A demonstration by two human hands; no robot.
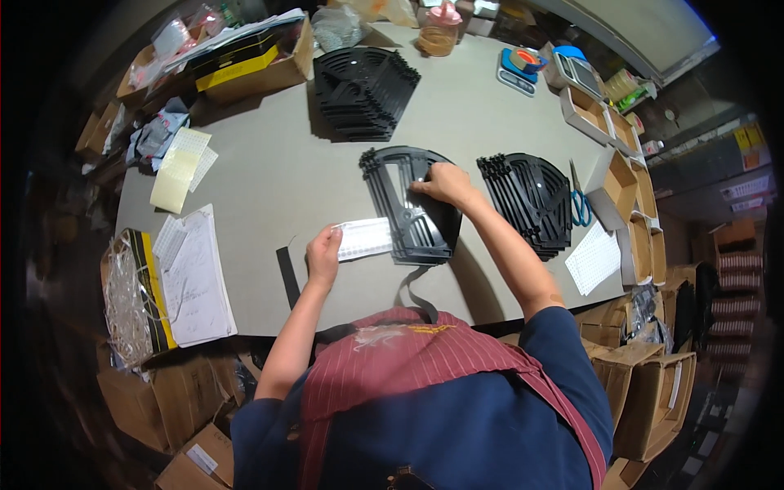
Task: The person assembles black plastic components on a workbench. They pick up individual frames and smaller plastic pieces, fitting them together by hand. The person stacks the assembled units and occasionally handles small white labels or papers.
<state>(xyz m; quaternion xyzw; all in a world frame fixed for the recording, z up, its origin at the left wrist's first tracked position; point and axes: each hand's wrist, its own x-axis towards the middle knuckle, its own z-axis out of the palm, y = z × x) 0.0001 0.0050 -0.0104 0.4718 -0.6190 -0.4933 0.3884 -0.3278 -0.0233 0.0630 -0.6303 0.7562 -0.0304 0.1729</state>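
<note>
Between finger and thumb, my left hand (324, 249) grips a white sheet of small stickers (363, 238), whose far end meets a black fan-shaped plastic part (403, 214). Curved slots run through this part, which lies in front of me on the table. My right hand (445, 186) rests on its upper right side with fingers curled together and thumb pressed in; whatever may be between the fingertips is too small to make out. To the right leans a stack of like black parts (535, 200). Another stack (363, 90) of them stands farther back.
Scissors (580, 204) with teal handles and sticker sheets (594, 259) lie at the right, beside shallow cardboard boxes (614, 192). A blue scale (518, 73) holding tape and a pink-lidded jar (439, 33) stand far back. Papers (196, 282) and an open carton (253, 69) occupy the left.
</note>
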